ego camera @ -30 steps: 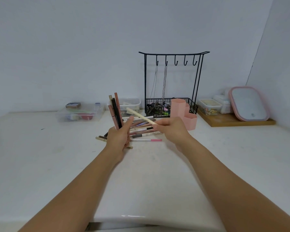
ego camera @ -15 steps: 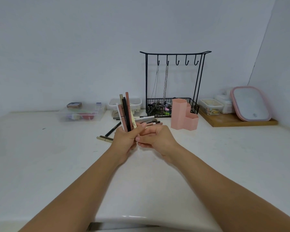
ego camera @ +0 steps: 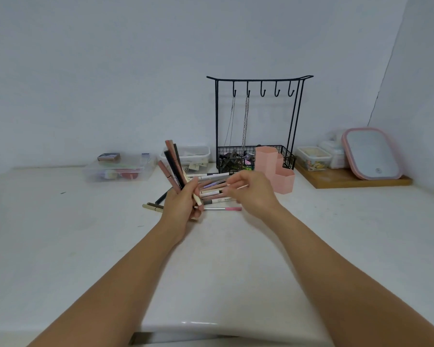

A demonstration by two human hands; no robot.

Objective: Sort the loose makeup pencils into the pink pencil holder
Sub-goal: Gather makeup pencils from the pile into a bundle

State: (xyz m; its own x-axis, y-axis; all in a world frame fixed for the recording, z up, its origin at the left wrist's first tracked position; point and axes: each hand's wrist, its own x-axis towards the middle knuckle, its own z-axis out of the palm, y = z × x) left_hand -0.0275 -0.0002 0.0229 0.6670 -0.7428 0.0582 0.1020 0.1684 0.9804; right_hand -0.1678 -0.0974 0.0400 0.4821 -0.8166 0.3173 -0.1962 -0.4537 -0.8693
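My left hand [ego camera: 181, 206] grips a fanned bundle of makeup pencils [ego camera: 172, 166] upright, pink, black and cream ones, with a cream tip poking out below the fingers. Behind it, a pile of loose makeup pencils [ego camera: 214, 194] lies on the white counter, and one pink-ended pencil [ego camera: 223, 209] rests nearest to me. My right hand [ego camera: 253, 194] hovers over the right end of the pile, blurred, fingers pointing left; I cannot tell whether it pinches a pencil. The pink pencil holder [ego camera: 277, 171], made of hexagonal cups, stands just right of that hand.
A black wire jewellery stand [ego camera: 258, 121] with hanging chains and a basket stands behind the holder. Clear plastic boxes [ego camera: 118, 169] sit at the back left. At the right, a wooden tray [ego camera: 351, 181] carries small containers and a pink-rimmed mirror [ego camera: 372, 154].
My right hand handed a cream pencil to my left hand's bundle, then moved right and forward over the pile. The left hand tilted its bundle leftwards.
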